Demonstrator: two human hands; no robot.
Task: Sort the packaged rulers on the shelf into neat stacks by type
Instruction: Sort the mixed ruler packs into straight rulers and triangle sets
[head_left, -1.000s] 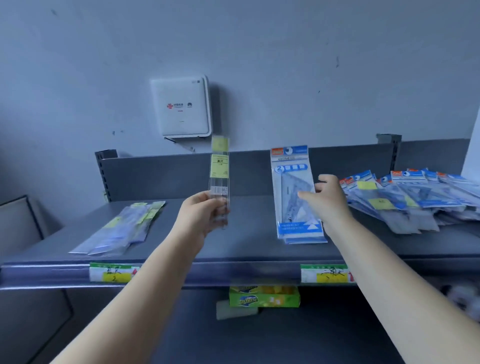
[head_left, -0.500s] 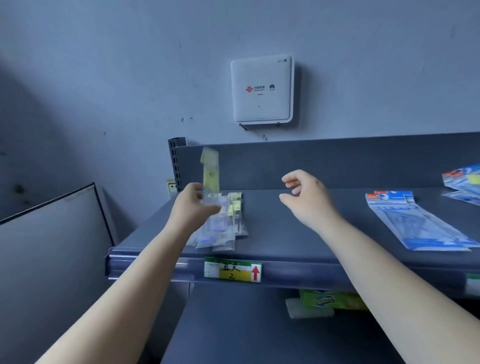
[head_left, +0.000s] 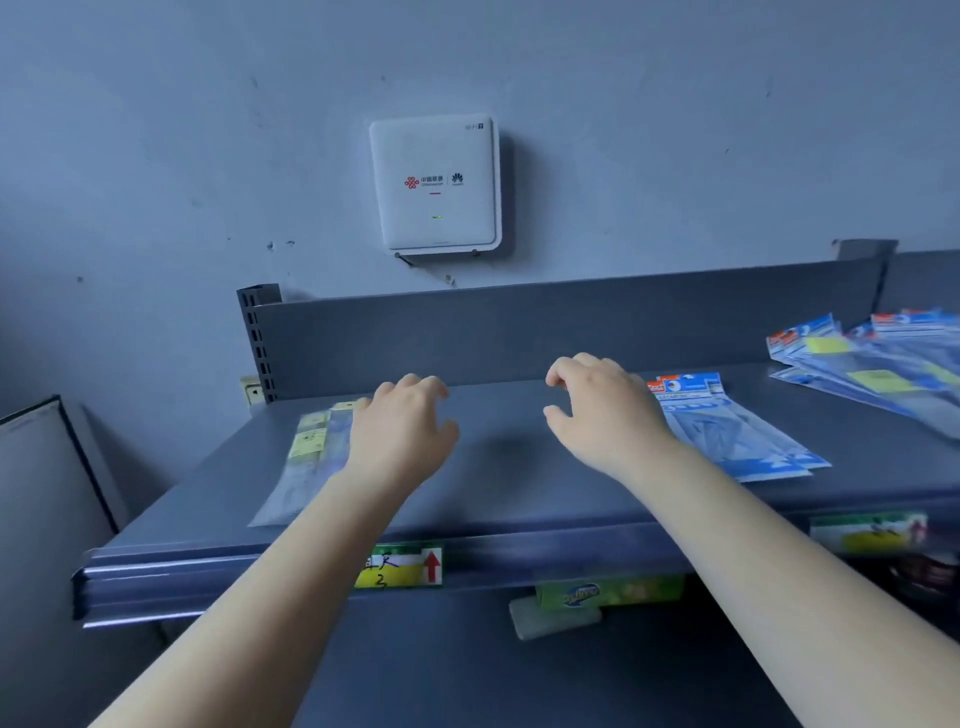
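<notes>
Head view: left hand (head_left: 402, 431) over right edge of clear yellow-labelled straight-ruler stack (head_left: 306, 457), fingers loosely curled, pinching nothing visible. Right hand (head_left: 602, 415) relaxed, empty, hovering just beside blue set-square stack (head_left: 737, 431). Unsorted heap (head_left: 878, 364) well apart at far right of shelf (head_left: 519, 499). Risk: slick sleeves, so any sideways brush likely to skew the left stack.

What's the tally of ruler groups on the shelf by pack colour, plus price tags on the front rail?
Yellow-label clear ruler stack: 1
Blue set-square stack: 1
Unsorted blue-pack pile: 1
Price tags, near and far: 2
Total: 5
Packs inside each group overlap too much to count.
</notes>
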